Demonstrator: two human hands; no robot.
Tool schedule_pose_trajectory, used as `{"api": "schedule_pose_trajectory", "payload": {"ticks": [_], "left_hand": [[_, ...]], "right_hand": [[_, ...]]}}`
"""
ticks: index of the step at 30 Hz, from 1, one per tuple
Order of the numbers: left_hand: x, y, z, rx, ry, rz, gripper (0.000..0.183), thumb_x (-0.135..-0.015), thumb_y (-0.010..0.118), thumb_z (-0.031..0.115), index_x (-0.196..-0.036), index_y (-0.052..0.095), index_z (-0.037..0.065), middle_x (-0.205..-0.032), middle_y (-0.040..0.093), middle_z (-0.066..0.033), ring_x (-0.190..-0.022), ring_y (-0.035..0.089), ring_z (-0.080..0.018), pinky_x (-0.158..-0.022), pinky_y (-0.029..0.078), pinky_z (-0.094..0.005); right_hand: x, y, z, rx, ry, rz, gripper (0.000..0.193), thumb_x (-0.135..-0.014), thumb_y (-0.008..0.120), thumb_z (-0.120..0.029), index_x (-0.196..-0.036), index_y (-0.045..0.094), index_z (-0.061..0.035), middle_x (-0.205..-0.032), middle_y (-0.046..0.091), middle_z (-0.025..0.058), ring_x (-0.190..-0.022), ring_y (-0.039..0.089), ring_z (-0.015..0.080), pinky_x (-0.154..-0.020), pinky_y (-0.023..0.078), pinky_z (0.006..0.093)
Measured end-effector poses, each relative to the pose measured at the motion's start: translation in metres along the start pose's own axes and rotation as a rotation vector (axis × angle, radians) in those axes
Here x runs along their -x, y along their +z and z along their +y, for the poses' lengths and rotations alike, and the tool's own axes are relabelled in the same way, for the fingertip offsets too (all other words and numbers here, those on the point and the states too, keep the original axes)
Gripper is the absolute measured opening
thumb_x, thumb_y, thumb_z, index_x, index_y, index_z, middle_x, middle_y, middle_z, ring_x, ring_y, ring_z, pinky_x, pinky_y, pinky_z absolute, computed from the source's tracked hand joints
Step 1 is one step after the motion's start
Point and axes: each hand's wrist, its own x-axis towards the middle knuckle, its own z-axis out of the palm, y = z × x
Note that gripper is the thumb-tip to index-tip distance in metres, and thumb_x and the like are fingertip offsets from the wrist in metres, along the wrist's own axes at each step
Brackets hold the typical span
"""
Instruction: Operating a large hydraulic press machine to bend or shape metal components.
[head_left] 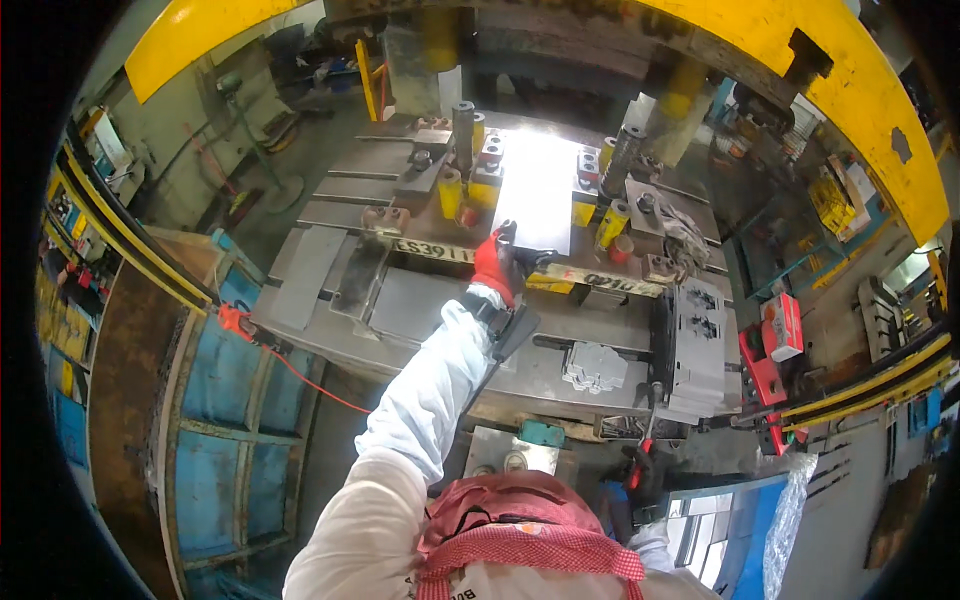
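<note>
My left hand [503, 265], in a red and black glove, reaches out to the near end of a bright, flat metal sheet [540, 190]. Its fingers close on the sheet's near left edge; glare washes out much of the surface. The sheet lies between the posts of a press die [430, 247]. Low on the right, my right hand [645, 478], in a dark glove with red on it, is wrapped around a slim tool [655, 400] with a dark shaft. The tool's tip points up toward stacked flat metal plates [697, 345]. Its exact kind is unclear.
Yellow and steel posts [450, 193] flank the sheet. A pile of cut metal pieces [594, 367] lies on the press bed, with grey plates [310, 277] at left. A yellow press frame [880, 120] arches overhead. Yellow-black bars [130, 235] border both sides; a red cord [315, 385] hangs at left.
</note>
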Motion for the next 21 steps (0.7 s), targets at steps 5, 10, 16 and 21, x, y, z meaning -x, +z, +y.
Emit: {"api": "schedule_pose_trajectory", "payload": {"ticks": [5,10,16,21], "left_hand": [[0.005,0.004,-0.001,-0.043,0.006,-0.018,0.038,-0.089,0.050,0.030,-0.116,0.048,0.003,-0.100,0.061,-0.0172,-0.078,0.064,-0.0318,-0.066,0.056,-0.0420],[0.006,0.008,-0.002,-0.090,0.084,-0.042,0.038,-0.090,0.047,0.032,-0.117,0.049,0.004,-0.098,0.062,-0.0164,-0.075,0.064,-0.0289,-0.063,0.056,-0.0396],[0.007,0.012,0.000,-0.057,0.027,0.008,0.036,-0.092,0.045,0.028,-0.118,0.048,0.004,-0.100,0.063,-0.0149,-0.074,0.064,-0.0289,-0.060,0.056,-0.0390],[0.003,0.007,-0.005,0.002,0.038,0.015,0.038,-0.091,0.046,0.029,-0.119,0.048,0.003,-0.104,0.061,-0.0159,-0.081,0.064,-0.0304,-0.067,0.056,-0.0413]], "right_hand": [[-0.002,0.000,0.040,-0.510,0.521,-0.132,0.029,-0.086,0.055,-0.035,-0.106,0.049,-0.0152,-0.083,0.064,0.0104,-0.048,0.053,0.0154,-0.041,0.042,0.0274],[-0.002,0.005,0.050,-0.622,0.604,-0.088,0.025,-0.087,0.054,-0.034,-0.103,0.048,-0.0152,-0.082,0.063,0.0114,-0.048,0.054,0.0176,-0.040,0.042,0.0284],[-0.002,0.003,0.051,-0.588,0.643,-0.085,0.022,-0.087,0.054,-0.034,-0.099,0.049,-0.0156,-0.079,0.063,0.0102,-0.050,0.056,0.0189,-0.041,0.043,0.0297],[-0.003,0.000,0.047,-0.569,0.613,-0.115,0.023,-0.086,0.056,-0.035,-0.098,0.050,-0.0153,-0.079,0.063,0.0096,-0.050,0.056,0.0181,-0.041,0.043,0.0294]]}}
